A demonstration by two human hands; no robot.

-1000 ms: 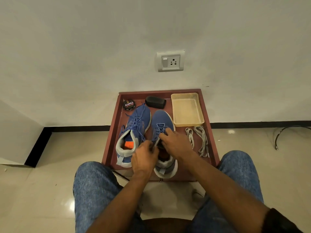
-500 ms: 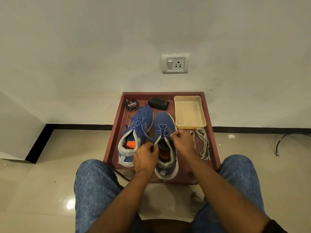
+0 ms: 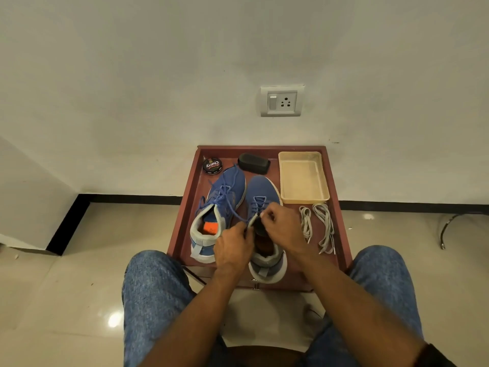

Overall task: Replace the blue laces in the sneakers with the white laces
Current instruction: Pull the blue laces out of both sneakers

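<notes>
Two blue sneakers stand side by side on a low dark-red table (image 3: 185, 218). The left sneaker (image 3: 211, 221) keeps its loose blue laces. The right sneaker (image 3: 264, 192) has a blue lace (image 3: 258, 201) threaded only near the toe. My left hand (image 3: 232, 247) pinches a blue lace end at the tongue. My right hand (image 3: 283, 229) pinches the lace on the shoe's right side, covering the middle eyelets. Two white laces (image 3: 317, 226) lie bundled to the right of the shoes.
At the back of the table sit a round shoe-polish tin (image 3: 212, 165), a black brush (image 3: 254, 162) and an empty beige tray (image 3: 303, 178). My denim-clad knees flank the table's front. A wall socket (image 3: 281, 100) is above; a dark curved leg (image 3: 447, 223) stands at right.
My right hand has shifted up toward the toe and slightly right along the right sneaker's lacing. The left hand stays at the tongue. The view has tilted a little.
</notes>
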